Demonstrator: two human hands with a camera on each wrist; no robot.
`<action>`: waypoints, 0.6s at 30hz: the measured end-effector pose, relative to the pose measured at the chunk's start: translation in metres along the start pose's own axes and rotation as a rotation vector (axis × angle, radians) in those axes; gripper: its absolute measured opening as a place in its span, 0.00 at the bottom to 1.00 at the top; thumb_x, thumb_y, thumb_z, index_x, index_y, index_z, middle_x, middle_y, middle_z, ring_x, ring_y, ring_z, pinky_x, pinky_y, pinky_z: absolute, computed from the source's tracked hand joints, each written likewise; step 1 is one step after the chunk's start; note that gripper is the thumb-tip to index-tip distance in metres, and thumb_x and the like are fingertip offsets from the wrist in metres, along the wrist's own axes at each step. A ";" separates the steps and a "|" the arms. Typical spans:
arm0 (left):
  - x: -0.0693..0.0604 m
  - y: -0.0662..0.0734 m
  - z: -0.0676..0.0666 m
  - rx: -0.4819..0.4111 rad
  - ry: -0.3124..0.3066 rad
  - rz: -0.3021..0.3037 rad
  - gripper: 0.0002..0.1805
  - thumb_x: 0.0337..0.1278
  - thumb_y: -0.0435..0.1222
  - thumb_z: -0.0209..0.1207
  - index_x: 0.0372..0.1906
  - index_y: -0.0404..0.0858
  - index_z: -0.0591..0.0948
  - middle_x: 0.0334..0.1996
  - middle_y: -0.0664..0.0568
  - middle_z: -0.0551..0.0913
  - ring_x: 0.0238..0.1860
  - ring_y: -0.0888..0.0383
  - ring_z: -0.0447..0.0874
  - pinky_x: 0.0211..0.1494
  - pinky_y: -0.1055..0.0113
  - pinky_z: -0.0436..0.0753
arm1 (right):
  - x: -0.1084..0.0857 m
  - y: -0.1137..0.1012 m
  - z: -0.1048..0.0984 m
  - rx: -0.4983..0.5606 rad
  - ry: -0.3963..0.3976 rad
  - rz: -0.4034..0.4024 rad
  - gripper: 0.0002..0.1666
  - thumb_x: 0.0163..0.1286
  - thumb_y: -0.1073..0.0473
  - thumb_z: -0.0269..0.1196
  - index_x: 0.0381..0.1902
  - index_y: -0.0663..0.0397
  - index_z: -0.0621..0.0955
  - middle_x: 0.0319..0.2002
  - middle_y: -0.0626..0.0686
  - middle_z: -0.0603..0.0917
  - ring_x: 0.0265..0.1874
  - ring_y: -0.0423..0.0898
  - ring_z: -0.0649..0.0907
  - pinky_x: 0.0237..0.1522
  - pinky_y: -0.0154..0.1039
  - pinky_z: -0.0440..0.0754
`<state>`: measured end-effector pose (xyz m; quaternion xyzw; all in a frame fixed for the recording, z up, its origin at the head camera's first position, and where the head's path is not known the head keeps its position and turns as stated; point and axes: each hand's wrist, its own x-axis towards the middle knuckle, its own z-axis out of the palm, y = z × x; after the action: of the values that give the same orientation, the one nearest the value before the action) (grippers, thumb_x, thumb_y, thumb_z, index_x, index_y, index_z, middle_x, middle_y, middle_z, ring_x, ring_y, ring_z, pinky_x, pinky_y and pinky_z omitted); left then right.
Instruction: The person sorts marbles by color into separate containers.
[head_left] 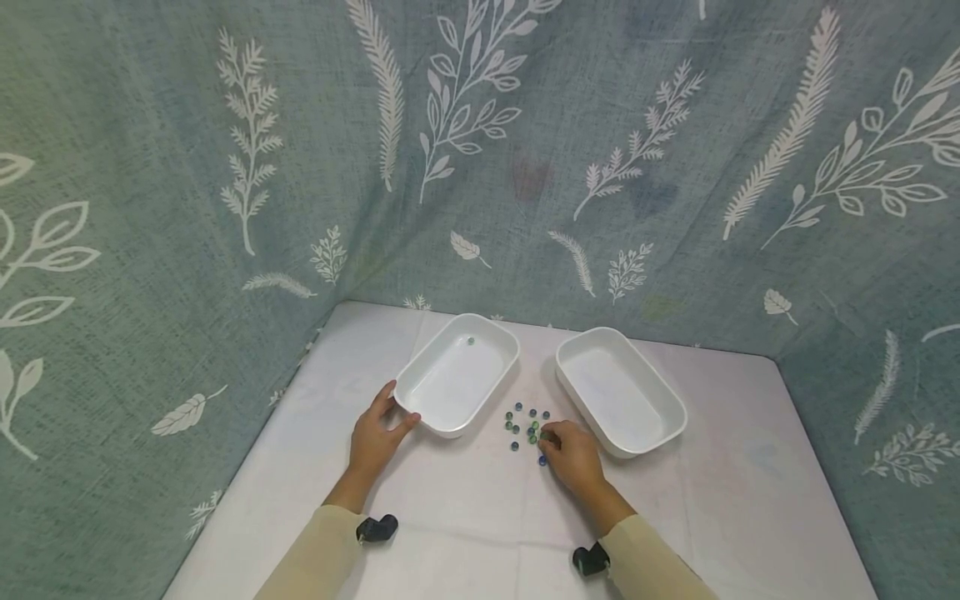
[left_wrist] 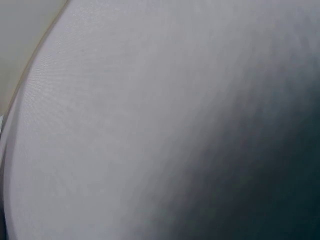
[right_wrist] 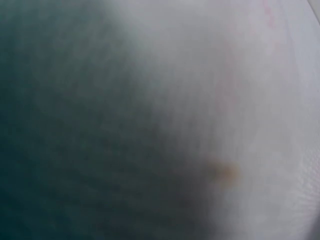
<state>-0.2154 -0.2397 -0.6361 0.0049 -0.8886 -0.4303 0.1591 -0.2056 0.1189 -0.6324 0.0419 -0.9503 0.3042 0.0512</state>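
In the head view, my left hand holds the near-left corner of a white rectangular tray, thumb on one side and fingers on the other. One small greenish marble lies at that tray's far end. Several blue and green glass marbles are scattered on the cloth between the two trays. At their right edge, the fingertips of my right hand pinch down on a marble, mostly hidden by the fingers. A blue marble lies just below those fingertips. Both wrist views are blurred and show neither hand.
A second white tray stands to the right, beside my right hand, with no marbles visible inside. White cloth covers the table. Green leaf-patterned fabric hangs behind and at both sides. Dark wrist devices sit at the cuffs.
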 end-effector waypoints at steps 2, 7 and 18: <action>0.000 0.000 0.000 0.002 -0.001 0.004 0.47 0.48 0.54 0.71 0.72 0.47 0.65 0.60 0.42 0.78 0.64 0.41 0.71 0.64 0.43 0.68 | 0.000 -0.001 -0.001 0.000 -0.004 0.000 0.13 0.59 0.58 0.72 0.42 0.47 0.84 0.34 0.42 0.82 0.35 0.39 0.79 0.38 0.36 0.80; -0.001 -0.001 0.000 0.006 -0.006 0.000 0.46 0.48 0.53 0.70 0.73 0.47 0.64 0.59 0.42 0.78 0.64 0.41 0.71 0.64 0.43 0.68 | 0.001 -0.004 -0.004 0.015 -0.037 0.008 0.12 0.61 0.57 0.70 0.43 0.48 0.84 0.36 0.43 0.82 0.36 0.39 0.80 0.40 0.37 0.80; 0.001 -0.002 0.002 0.020 -0.020 -0.028 0.47 0.49 0.53 0.70 0.74 0.48 0.63 0.61 0.43 0.77 0.65 0.43 0.69 0.66 0.44 0.66 | 0.010 -0.004 -0.008 0.156 -0.084 0.130 0.13 0.65 0.55 0.67 0.47 0.47 0.83 0.37 0.42 0.81 0.38 0.40 0.79 0.42 0.38 0.81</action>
<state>-0.2166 -0.2401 -0.6386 0.0144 -0.8942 -0.4236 0.1441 -0.2140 0.1200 -0.6225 -0.0033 -0.9257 0.3780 -0.0118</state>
